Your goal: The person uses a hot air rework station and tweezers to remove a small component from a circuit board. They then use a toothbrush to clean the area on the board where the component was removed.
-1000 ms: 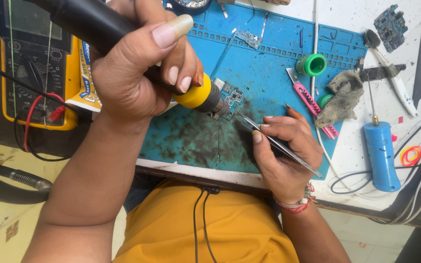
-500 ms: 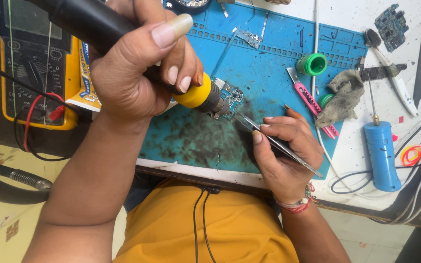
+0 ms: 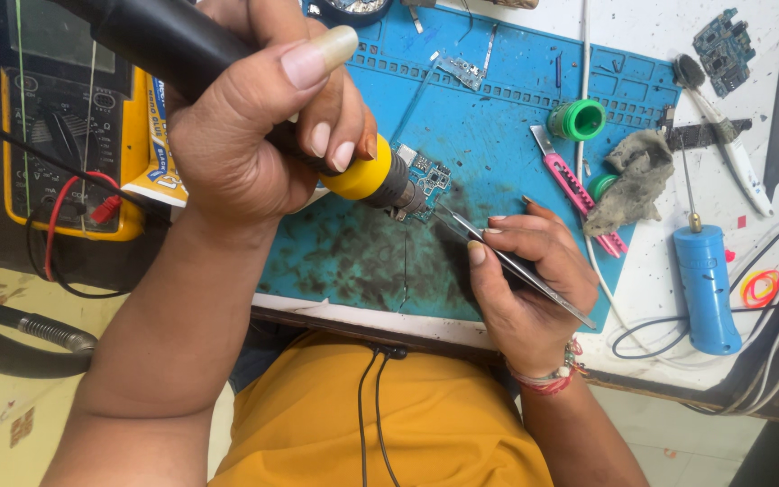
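Far left: yellow multimeter (image 3: 65, 153) w/ red and black leads plugged in, sitting beside the blue work mat (image 3: 498, 126). Below it, off the tabletop (image 3: 642, 271), a grey corrugated hose (image 3: 20, 338).

Left hand (image 3: 254, 135) is wrapped tight round a black hot-air handle (image 3: 173, 45) w/ yellow collar; nozzle end points down-right and sits right at a small circuit board (image 3: 426, 176) on the mat, approx mid-frame. Can't tell if nozzle touches the board.

Right hand (image 3: 525, 280) pinches slim metal tweezers (image 3: 507, 261) btwn thumb and fingers; tips reach up-left to the board's lower edge, just beside the nozzle. Mat under both hands is sooty, dark-stained.

Further right on mat: green solder reel (image 3: 579, 119), pink utility knife (image 3: 574, 185), grey rag (image 3: 633, 176) next to it. A second small board (image 3: 460, 70) lies near the mat's top edge.

Right of mat, on white tabletop: blue cylindrical tool (image 3: 707, 289) w/ thin metal tip, a brush (image 3: 723, 144), another loose board (image 3: 723, 41), orange rubber band (image 3: 761, 289), black cables at far right edge.
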